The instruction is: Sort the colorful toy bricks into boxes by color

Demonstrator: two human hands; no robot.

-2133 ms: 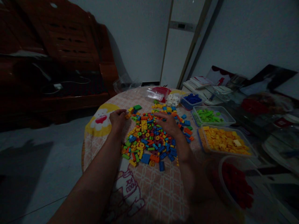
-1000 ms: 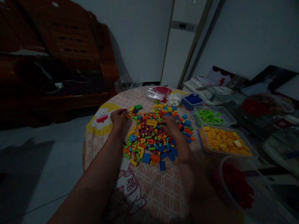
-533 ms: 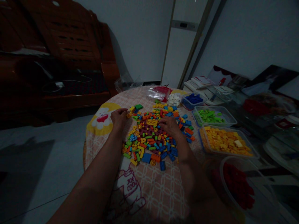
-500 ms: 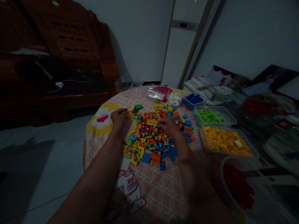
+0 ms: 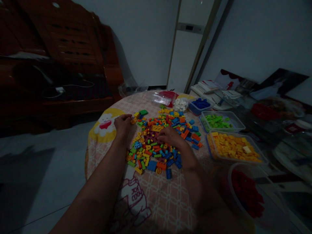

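Note:
A spread pile of mixed plastic building bricks [image 5: 156,151] lies on the round, cloth-covered table. My left hand [image 5: 123,125] rests at the pile's left edge with its fingers curled together. Small yellow bricks [image 5: 133,121] sit right at those fingertips; whether they are gripped is unclear. Over the middle of the pile, my right hand [image 5: 172,136] points left with its fingers closed and tips down among dark purple bricks [image 5: 152,136]. What its fingertips hold, if anything, is hidden. A larger yellow studded brick [image 5: 156,128] lies just beyond them.
Along the right stand tubs of blue bricks [image 5: 201,104], green bricks [image 5: 216,121], yellow bricks [image 5: 234,146] and red bricks [image 5: 246,191]. White bricks [image 5: 180,104] and a clear plastic tray [image 5: 162,98] lie at the back. A wooden bench [image 5: 80,48] stands at left.
My right hand has moved left and nearer to me, from beside the larger yellow brick to the purple bricks. My left hand has stayed at the same bricks. The view has shifted slightly.

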